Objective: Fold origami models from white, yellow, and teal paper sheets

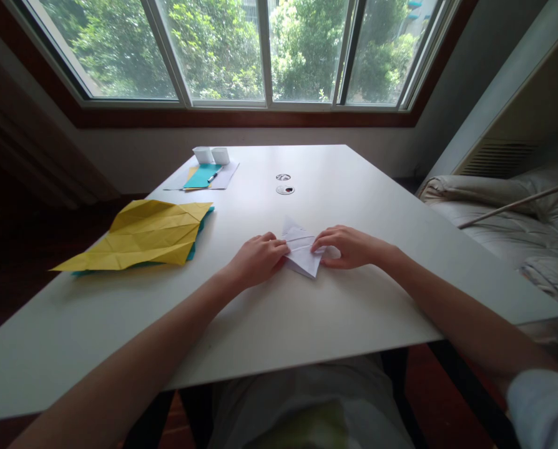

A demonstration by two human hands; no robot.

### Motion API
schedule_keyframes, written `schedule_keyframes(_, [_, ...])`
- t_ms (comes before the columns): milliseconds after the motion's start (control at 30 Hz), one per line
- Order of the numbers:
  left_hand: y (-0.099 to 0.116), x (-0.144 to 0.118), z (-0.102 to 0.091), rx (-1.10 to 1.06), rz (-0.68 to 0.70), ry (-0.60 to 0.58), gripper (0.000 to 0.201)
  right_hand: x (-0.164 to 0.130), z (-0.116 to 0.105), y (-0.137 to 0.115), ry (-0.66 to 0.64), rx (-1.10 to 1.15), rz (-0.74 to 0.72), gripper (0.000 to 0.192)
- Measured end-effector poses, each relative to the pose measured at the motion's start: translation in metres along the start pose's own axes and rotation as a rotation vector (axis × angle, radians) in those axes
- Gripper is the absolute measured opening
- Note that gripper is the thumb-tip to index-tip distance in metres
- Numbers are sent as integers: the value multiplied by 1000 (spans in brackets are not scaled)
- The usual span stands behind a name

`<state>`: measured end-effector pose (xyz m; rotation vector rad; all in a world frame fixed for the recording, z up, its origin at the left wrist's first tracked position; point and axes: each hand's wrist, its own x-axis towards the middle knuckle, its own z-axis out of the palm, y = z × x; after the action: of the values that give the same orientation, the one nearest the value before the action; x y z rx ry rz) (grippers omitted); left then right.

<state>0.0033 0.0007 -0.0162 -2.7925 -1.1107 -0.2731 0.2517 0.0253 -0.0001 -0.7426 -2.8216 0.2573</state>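
Note:
A small folded piece of white paper (302, 251) lies on the white table in front of me, with creased layers and pointed corners. My left hand (261, 257) is at its left edge, fingers closed together and pressing on the paper. From the other side, my right hand (347, 246) pinches the paper's right edge between thumb and fingers. The undersides of the folds and part of the left edge are hidden by my fingers.
To the left lie large creased yellow (152, 234) and teal (192, 251) sheets. Farther back are two white folded boxes (220, 155), stacked coloured paper (199, 176) and a pen (215, 175). Two round discs (285, 189) sit mid-table (354, 181). A padded seat (475, 199) stands right.

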Motion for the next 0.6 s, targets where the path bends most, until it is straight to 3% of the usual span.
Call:
schedule_keyframes(300, [10, 2, 0, 30, 11, 30, 25, 2, 5, -1, -9, 26, 34, 60])
schedule_keyframes(600, [1, 2, 7, -88, -114, 64, 27, 0, 5, 4, -10, 112, 41, 52])
